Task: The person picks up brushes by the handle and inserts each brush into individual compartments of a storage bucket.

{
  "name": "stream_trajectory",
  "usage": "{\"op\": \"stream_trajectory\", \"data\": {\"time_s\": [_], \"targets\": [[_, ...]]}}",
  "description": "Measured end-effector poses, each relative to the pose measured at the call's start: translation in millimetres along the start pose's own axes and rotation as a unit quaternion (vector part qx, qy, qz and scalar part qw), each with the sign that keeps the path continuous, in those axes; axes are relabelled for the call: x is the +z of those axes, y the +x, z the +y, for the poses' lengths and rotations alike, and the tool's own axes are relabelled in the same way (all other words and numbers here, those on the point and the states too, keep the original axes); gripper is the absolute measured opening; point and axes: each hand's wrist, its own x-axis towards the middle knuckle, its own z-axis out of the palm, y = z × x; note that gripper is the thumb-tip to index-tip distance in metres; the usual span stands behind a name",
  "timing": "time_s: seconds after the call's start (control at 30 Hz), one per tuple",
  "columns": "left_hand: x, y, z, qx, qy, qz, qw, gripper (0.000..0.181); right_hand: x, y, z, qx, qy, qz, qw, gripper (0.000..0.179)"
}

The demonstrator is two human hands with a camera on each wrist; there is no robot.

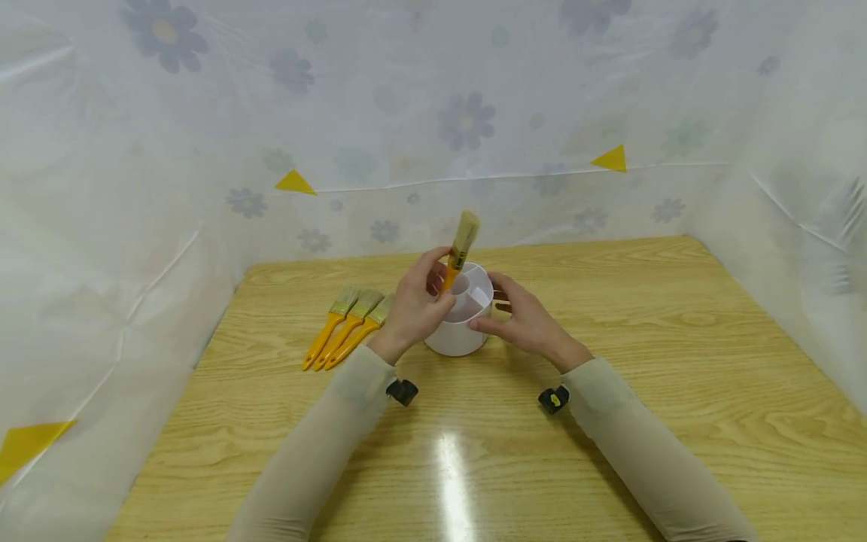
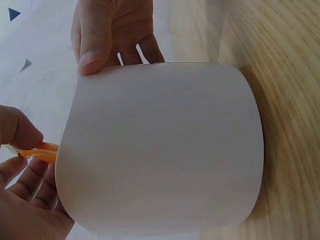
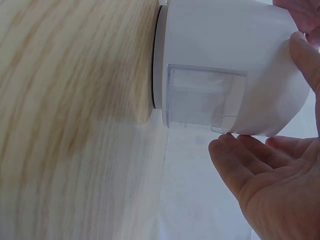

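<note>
Paintbrush with orange handle and pale bristles (image 1: pixel 459 254): bristles up, long axis steeply upright, top leaning right; pinched in left hand (image 1: pixel 416 305), at rim of round white compartmented holder (image 1: pixel 455 342). Right hand (image 1: pixel 528 320): gripping holder's side. Clear rectangular panel (image 3: pixel 205 97): face-on in right wrist view; left wrist view, plain wall only.

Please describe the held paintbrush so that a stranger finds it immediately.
On the wooden table stands a round white holder. At its top, the left hand pinches an orange-handled paintbrush. Three similar brushes lie nearby; only this one is held up.
</note>
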Motion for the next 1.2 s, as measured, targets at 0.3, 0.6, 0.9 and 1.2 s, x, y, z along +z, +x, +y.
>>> {"op": "stream_trajectory", "data": {"time_s": [0.3,0.6,0.9,1.2], "targets": [[3.8,0.8,0.8,-0.005,-0.01,0.001,0.9999,0.062,0,0.3,4,-0.011,-0.004,0.003,0.9999,0.088],[5.0,0.8,2.1,-0.012,-0.009,0.007,0.9999,0.055,-1,-2.6,-10,-0.006,0.006,0.002,1.0,0.083],[5.1,0.4,5.1,-0.001,-0.006,0.005,1.0,0.057,-7,-11.3,-39,-0.01,-0.001,-0.012,0.9999,0.077],[5.6,-0.3,4.9,0.011,0.003,0.002,0.9999,0.066,-7,-11.9,-39,-0.008,0.011,-0.01,0.9999,0.078]]}}
